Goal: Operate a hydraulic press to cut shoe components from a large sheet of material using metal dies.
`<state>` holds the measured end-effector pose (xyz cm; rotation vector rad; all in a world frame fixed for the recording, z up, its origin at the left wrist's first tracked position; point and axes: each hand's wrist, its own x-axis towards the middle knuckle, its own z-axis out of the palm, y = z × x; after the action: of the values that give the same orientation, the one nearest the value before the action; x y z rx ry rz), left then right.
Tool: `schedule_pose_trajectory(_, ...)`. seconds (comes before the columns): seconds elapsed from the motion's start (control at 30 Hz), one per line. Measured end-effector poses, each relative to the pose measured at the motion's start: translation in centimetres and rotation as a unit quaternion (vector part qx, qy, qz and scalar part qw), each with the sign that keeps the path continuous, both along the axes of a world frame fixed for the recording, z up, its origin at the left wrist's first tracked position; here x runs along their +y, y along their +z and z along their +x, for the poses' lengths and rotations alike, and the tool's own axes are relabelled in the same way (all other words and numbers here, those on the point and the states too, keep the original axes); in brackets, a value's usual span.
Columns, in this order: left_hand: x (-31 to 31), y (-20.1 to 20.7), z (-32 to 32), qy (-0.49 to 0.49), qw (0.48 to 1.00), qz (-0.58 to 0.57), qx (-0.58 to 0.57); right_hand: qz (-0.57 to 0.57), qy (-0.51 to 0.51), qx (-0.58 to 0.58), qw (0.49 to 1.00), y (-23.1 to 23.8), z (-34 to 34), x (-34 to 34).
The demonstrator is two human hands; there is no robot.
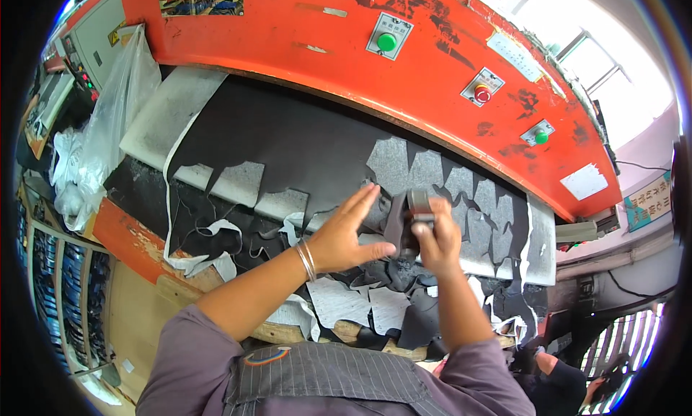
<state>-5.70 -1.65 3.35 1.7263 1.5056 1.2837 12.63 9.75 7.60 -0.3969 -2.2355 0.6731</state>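
My right hand (440, 239) is closed around a dark metal cutting die (419, 203), tilted up above the board. Beside it my left hand (342, 239) has its fingers stretched out, the palm facing the die. A dark, flat cut piece (394, 225) stands between the left hand and the die; I cannot make out whether the fingers touch it. Beyond the hands a dark sheet of leather-like material (288, 135) lies over a pale cutting board (148, 131). Cut-outs along its near edge let the grey board show through.
An orange press beam (310, 48) with green buttons (387, 42) and a red button (482, 93) spans the far side. Scraps (339, 301) are heaped along the near edge. Left are a clear plastic bag (115, 106) and a filled rack (61, 286). Another person (559, 383) is at lower right.
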Motion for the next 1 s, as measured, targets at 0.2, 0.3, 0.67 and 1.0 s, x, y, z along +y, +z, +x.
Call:
schedule_pose_trajectory(0.2, -3.1, -1.6, 7.4, -0.100, 0.949, 0.013, -0.299, -0.001, 0.027, 0.014, 1.000, 0.4, 2.0, -7.4)
schedule_pose_trajectory(0.3, -5.2, -2.0, 8.3, -0.084, 0.939, 0.045, -0.330, -0.007, 0.056, 0.015, 0.998, -0.1, 2.1, -8.6)
schedule_pose_trajectory(0.67, -11.1, -5.3, -0.6, 0.101, 0.916, -0.331, -0.205, 0.195, -0.053, 0.118, 0.972, 4.6, -3.1, -8.3)
schedule_pose_trajectory(1.0, -10.0, 0.5, -2.8, 0.151, 0.973, -0.164, 0.061, -0.106, -0.318, -0.388, 0.859, 0.0, -19.2, 2.1)
